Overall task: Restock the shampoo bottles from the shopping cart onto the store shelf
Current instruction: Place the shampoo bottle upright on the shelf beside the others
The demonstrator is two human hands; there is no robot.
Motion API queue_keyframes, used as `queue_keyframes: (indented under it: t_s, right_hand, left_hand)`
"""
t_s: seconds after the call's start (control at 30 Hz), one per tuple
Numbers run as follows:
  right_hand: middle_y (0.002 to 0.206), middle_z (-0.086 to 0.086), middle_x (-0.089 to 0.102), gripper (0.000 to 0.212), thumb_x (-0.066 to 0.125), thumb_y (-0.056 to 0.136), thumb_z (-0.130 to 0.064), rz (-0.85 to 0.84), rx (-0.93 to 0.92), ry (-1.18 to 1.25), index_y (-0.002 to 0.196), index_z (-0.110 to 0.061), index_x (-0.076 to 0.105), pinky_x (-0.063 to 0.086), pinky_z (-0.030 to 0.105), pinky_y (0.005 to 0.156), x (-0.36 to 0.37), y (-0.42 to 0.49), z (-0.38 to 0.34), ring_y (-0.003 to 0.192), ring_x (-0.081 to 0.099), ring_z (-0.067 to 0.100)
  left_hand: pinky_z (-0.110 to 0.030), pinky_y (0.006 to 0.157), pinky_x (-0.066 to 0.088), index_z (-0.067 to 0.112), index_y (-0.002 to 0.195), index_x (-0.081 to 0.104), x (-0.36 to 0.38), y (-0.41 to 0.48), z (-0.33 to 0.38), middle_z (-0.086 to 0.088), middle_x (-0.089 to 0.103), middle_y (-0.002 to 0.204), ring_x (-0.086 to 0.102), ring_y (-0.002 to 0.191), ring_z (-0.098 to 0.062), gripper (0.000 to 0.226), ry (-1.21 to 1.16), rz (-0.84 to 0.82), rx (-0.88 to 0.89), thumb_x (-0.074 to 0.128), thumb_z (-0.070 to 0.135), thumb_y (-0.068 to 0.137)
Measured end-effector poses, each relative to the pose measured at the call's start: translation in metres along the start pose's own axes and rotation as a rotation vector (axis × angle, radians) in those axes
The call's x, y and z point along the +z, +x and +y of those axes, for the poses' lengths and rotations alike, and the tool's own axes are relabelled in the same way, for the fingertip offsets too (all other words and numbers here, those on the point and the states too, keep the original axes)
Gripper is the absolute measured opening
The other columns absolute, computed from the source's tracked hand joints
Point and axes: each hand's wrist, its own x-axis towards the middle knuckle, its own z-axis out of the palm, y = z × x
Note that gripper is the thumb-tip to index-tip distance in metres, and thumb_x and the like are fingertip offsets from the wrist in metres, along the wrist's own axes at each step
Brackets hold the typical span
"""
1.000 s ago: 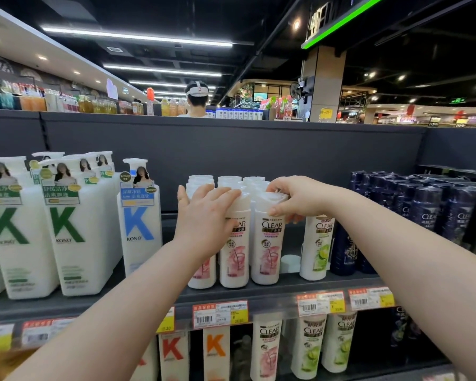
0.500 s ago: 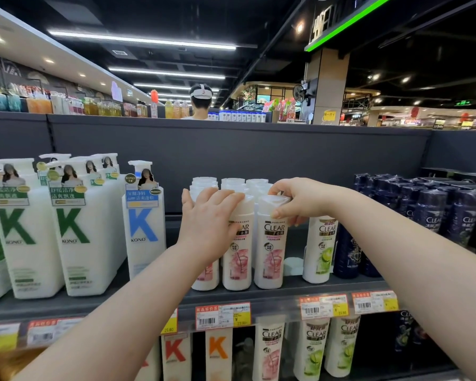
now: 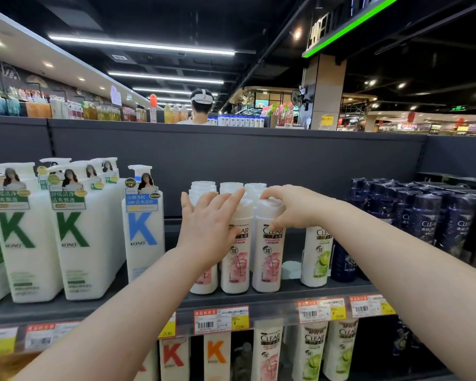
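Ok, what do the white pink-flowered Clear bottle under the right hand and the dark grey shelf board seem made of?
The white pink-flowered Clear bottle, its cap held by the right hand: likely plastic, semi-gloss, going by the soft sheen and moulded cap. The dark grey shelf board: probably painted metal, matt; flat even colour, no glare, but the look leaves it open.

"CLEAR" stands on the pink-flowered white bottle [image 3: 268, 254] and dark bottles [image 3: 429, 224] right; "KONO" with big "K" on left pump bottles [image 3: 74, 243].
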Motion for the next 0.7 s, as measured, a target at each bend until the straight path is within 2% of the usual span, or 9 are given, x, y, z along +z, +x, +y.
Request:
queue_keyframes:
  t_s: [0.07,0.17,0.33,0.47,0.7]
  right_hand:
    - [0.137,-0.002,0.041,0.073,0.073,0.075,-0.036,0.037,-0.016,0.019,0.138,-0.031,0.036,0.044,0.037,0.097,-0.001,0.001,-0.004,0.123,0.045,0.020]
    - [0.134,-0.005,0.043,0.070,0.072,0.076,-0.041,0.091,-0.111,0.094,0.137,-0.032,0.039,0.042,0.036,0.100,0.002,0.004,-0.014,0.123,0.044,0.016]
    - [0.130,-0.007,0.047,0.058,0.067,0.080,-0.043,0.093,-0.180,0.093,0.133,-0.034,0.044,0.041,0.038,0.100,0.009,0.010,-0.028,0.118,0.046,0.015]
    - [0.123,-0.005,0.048,0.041,0.066,0.082,-0.038,0.099,-0.156,0.070,0.120,-0.032,0.053,0.043,0.037,0.094,0.013,0.016,-0.030,0.111,0.049,0.020]
    - [0.123,-0.004,0.049,0.037,0.066,0.082,-0.034,0.106,-0.149,0.082,0.117,-0.030,0.054,0.045,0.037,0.092,0.015,0.019,-0.033,0.109,0.050,0.019]
  left_hand:
    - [-0.059,0.112,-0.004,0.033,0.149,0.004,-0.002,0.000,-0.001,0.012,0.024,0.149,0.014,0.141,-0.015,0.070,-0.010,0.001,0.000,0.047,0.039,0.093]
    - [-0.057,0.113,-0.004,0.031,0.148,0.008,-0.006,0.000,-0.004,0.009,0.015,0.153,0.006,0.143,-0.016,0.073,-0.020,0.026,-0.040,0.050,0.043,0.091]
    - [-0.048,0.116,0.008,0.023,0.148,0.012,-0.007,-0.003,-0.012,0.003,0.017,0.153,0.004,0.143,-0.020,0.076,-0.042,0.008,-0.132,0.054,0.044,0.088]
    - [-0.031,0.111,0.022,0.018,0.147,0.017,-0.005,-0.007,-0.017,0.001,0.020,0.150,0.008,0.140,-0.020,0.067,-0.099,-0.004,-0.141,0.053,0.027,0.090]
    - [-0.030,0.105,0.031,0.021,0.145,0.022,-0.001,-0.008,-0.023,0.006,0.021,0.149,0.009,0.139,-0.017,0.062,-0.162,-0.014,-0.148,0.053,0.022,0.091]
